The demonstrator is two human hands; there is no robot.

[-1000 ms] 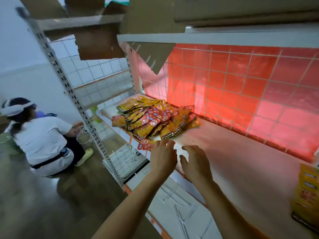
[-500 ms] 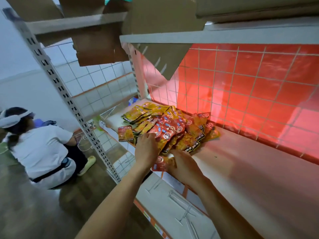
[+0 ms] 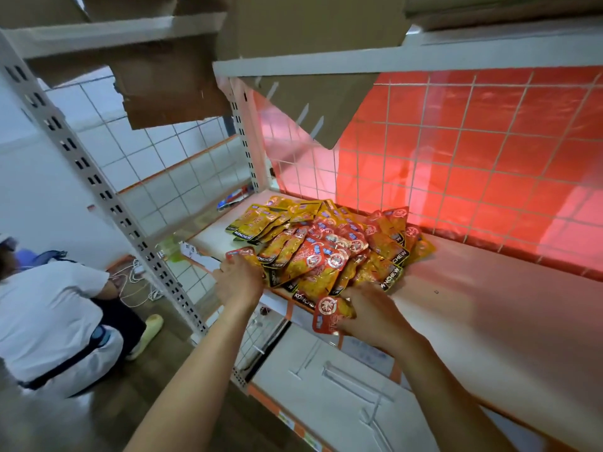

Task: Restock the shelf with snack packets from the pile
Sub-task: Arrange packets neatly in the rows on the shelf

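Gathering from the pile [image 3: 339,243] goes best in small, squared-up handfuls, since the glossy snack packets [image 3: 310,261] overlap loosely and would likely slide off the shelf [image 3: 489,308] front if dragged. The pile sits at the shelf's left end, against the wire grid [image 3: 456,141]. The right hand's [image 3: 375,316] grip seems closed round a red packet [image 3: 328,313] overhanging the front edge; lifting it clear before carrying it toward the bare stretch on the right would be wise. The left hand [image 3: 236,282] rests at the pile's near-left corner, its fingers hidden behind its own back, so whether its grip holds anything cannot be told. The shelf's right end is cut off.
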